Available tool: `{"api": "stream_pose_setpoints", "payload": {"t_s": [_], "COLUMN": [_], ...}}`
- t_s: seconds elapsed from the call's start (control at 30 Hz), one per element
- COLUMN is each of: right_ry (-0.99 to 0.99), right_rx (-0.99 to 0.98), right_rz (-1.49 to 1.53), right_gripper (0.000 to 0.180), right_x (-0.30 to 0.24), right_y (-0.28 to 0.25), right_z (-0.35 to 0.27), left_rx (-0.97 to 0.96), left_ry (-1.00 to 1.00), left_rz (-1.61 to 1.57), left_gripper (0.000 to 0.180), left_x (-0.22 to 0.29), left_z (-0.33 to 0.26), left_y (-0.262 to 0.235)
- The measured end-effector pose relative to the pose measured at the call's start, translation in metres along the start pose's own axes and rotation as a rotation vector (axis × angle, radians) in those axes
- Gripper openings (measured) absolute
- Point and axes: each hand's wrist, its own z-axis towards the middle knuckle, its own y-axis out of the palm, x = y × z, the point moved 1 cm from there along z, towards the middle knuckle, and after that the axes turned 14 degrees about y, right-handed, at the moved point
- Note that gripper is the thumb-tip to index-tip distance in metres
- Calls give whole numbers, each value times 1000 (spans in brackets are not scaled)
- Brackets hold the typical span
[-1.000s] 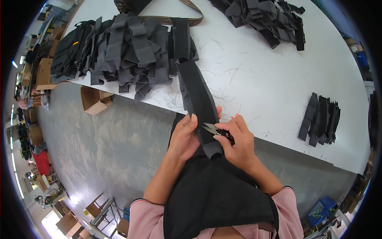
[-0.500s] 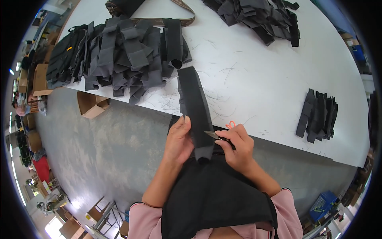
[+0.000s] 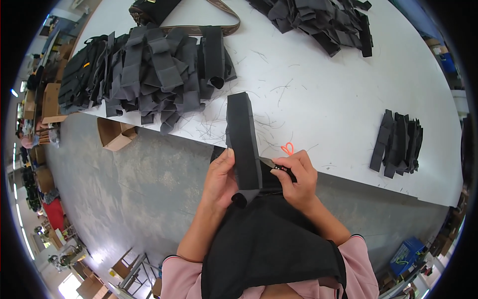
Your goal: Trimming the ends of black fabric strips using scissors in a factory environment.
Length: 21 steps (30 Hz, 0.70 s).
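A long dark grey fabric strip [image 3: 243, 139] stands out over the table's near edge, its far end pointing away from me. My left hand [image 3: 219, 182] pinches its left edge between thumb and fingers. The strip's near end is folded, with a black fuzzy patch [image 3: 239, 200] showing. My right hand [image 3: 298, 179] is closed around small dark thread snips [image 3: 268, 162], whose metal tips are at the strip's right edge. Whether the blades touch the fabric, I cannot tell. An orange loop [image 3: 287, 148] shows beside the right fingers.
On the white table [image 3: 338, 109] lie a large heap of strips [image 3: 154, 70] at left, another heap [image 3: 321, 22] at the far side and a small bunch [image 3: 397, 143] at right. Loose threads are scattered near the strip. A cardboard box [image 3: 115, 134] sits on the floor.
The strip has turned more upright, its far end coming nearer and its near end swinging left. The snips' tips have gone from over the strip's face to its right edge.
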Motion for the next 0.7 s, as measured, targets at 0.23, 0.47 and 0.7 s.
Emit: {"api": "stream_pose_setpoints", "payload": {"t_s": [0.23,0.47,0.7], "right_ry": [10,188,-125], "right_rx": [-17,-123,-69], "right_rz": [35,262,-18], "right_gripper": [24,23,27], "right_x": [-9,-22,-20], "right_y": [-1,19,34], "right_z": [-1,4,-4], "left_rx": [-4,-79,-51], "left_ry": [-32,-236,-258], "left_rz": [-18,-542,-326], "left_gripper": [26,24,32], "left_x": [-1,-16,-14], "left_z": [0,-1,-5], "left_y": [-6,-4,-1]}}
